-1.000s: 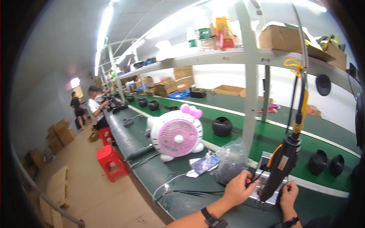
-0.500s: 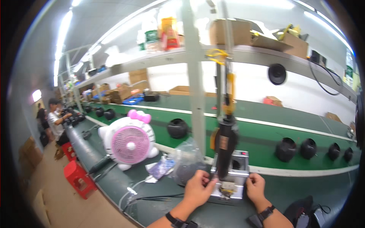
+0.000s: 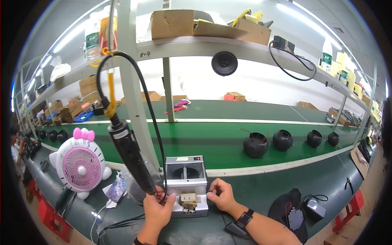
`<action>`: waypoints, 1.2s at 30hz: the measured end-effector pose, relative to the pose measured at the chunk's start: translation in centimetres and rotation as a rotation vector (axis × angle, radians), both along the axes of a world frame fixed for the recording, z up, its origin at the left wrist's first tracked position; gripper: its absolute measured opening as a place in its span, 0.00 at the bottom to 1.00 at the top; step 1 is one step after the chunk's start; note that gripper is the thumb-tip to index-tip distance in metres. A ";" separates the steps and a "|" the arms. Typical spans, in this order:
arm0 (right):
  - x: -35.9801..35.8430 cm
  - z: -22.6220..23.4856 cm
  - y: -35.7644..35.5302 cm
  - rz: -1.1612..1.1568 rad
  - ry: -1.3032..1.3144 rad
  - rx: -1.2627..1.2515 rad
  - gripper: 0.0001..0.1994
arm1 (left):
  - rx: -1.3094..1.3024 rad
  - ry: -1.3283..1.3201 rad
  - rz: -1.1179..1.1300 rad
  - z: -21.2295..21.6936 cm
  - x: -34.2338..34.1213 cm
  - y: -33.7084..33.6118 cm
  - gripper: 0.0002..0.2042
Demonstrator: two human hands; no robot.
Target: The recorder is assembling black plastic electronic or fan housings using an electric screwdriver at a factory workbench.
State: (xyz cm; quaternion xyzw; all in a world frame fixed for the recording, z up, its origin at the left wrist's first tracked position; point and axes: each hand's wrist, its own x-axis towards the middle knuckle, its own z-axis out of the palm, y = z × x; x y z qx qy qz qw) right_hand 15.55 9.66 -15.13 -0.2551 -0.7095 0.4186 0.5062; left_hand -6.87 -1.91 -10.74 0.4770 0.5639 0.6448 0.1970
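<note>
A silver screw feeder (image 3: 186, 184) with a clear-topped compartment and a small metal outlet at its front stands on the dark green bench. My left hand (image 3: 158, 209) is at its left side, thumb against the casing and fingers curled. At the right side, my right hand (image 3: 222, 196) has bent fingers pressed together at the edge. The two hands grip the feeder between them. A black electric screwdriver (image 3: 132, 157) hangs slanted from a cord, its tip close to my left fingers. Whether those fingers touch the tip is hard to see.
A white and pink cat-shaped fan (image 3: 81, 167) stands left, near a clear plastic bag (image 3: 136, 185). Several round black housings (image 3: 255, 145) sit on the green conveyor (image 3: 204, 151). A dark cloth (image 3: 281, 206) and a grey adapter (image 3: 315, 210) lie right. A metal post (image 3: 136, 81) rises behind.
My view has turned right, so the feeder and hands appear farther left. The hanging screwdriver now slants, its lower end nearer my left hand. Both hands stay at the feeder's sides.
</note>
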 end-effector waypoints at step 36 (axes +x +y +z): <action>0.0 4.1 -3.5 -0.008 -0.104 0.271 0.17 | -0.007 0.502 0.089 3.9 3.4 -1.2 0.11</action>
